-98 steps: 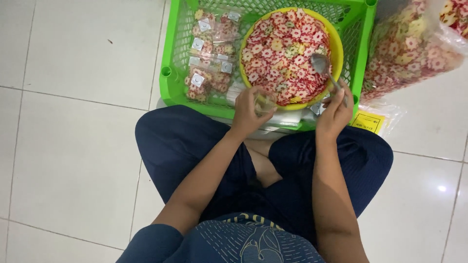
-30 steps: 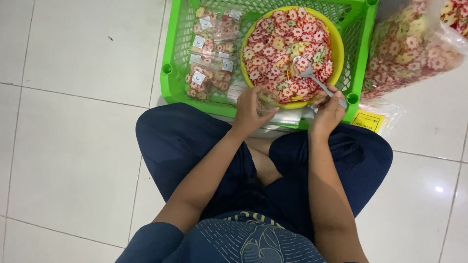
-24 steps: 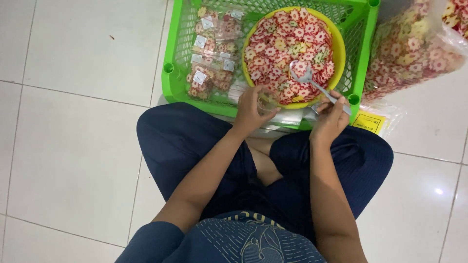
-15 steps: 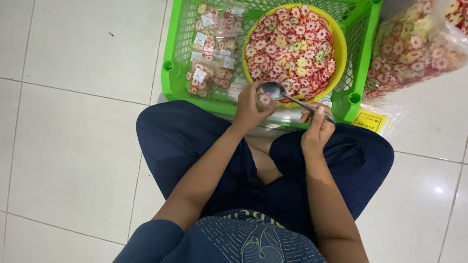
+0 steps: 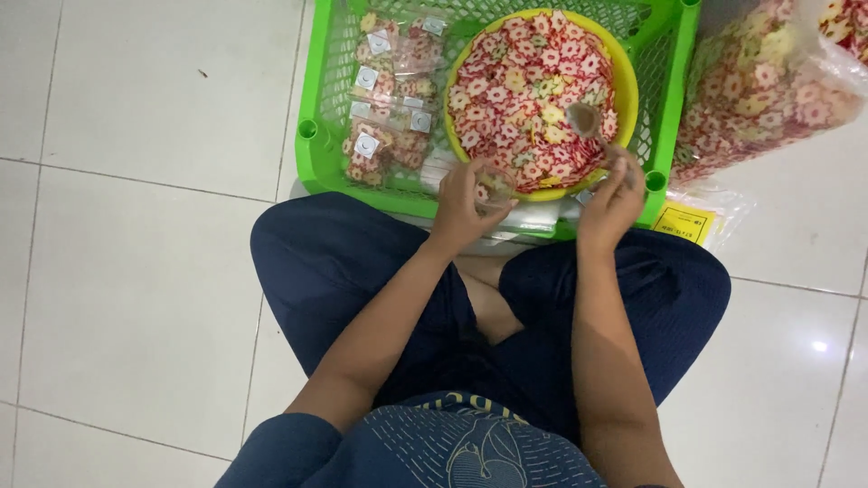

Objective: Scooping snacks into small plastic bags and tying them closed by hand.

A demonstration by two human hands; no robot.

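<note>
A yellow bowl (image 5: 626, 86) heaped with small red, white and yellow flower-shaped crackers (image 5: 515, 90) sits in a green plastic crate (image 5: 312, 145). My left hand (image 5: 458, 206) grips a small clear bag (image 5: 493, 187) at the bowl's near rim; a few crackers show inside it. My right hand (image 5: 613, 203) holds a metal spoon (image 5: 592, 126) by its handle. The spoon's bowl hovers blurred over the right side of the crackers.
Several small sealed packets of crackers (image 5: 389, 99) lie in the crate's left half. A large clear bag of the same crackers (image 5: 768, 81) leans at the right, with a yellow paper label (image 5: 684, 224) on the white tiled floor beside my knee.
Half a second ago the spoon was tipped at the mouth of the small bag. It has since swung right, back over the bowl. My left hand and the bag stayed put.
</note>
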